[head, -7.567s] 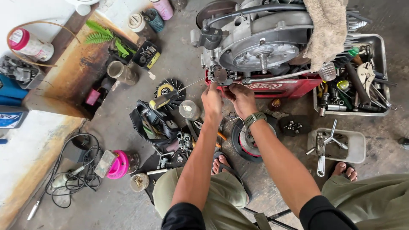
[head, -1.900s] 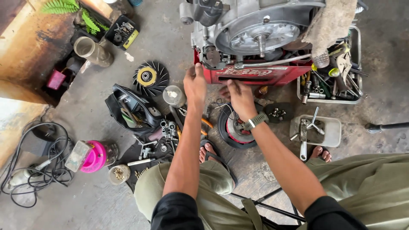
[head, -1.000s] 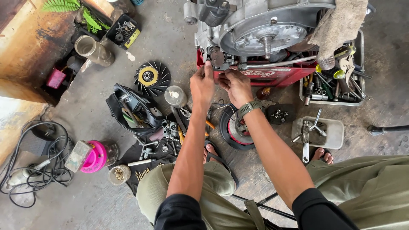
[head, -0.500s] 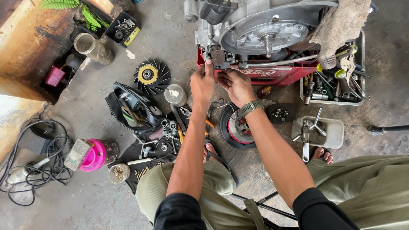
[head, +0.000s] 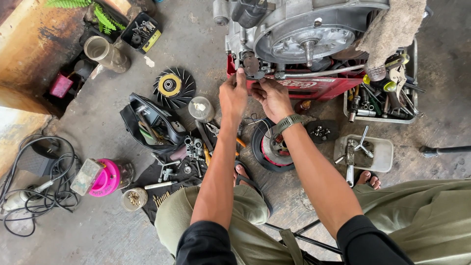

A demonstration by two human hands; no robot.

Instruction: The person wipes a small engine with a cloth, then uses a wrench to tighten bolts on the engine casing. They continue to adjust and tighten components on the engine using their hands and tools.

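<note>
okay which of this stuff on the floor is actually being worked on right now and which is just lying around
In hand:
left hand and right hand, both at the engine on the red crate

Lying about:
black fan
tool tray
pink-lidded jar
cables
metal can

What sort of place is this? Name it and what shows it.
Likely a small engine repair workshop, working on the floor: a stripped engine sits on a red crate, a tray of hand tools beside it, and loose sockets and bolts on the concrete floor.
</note>
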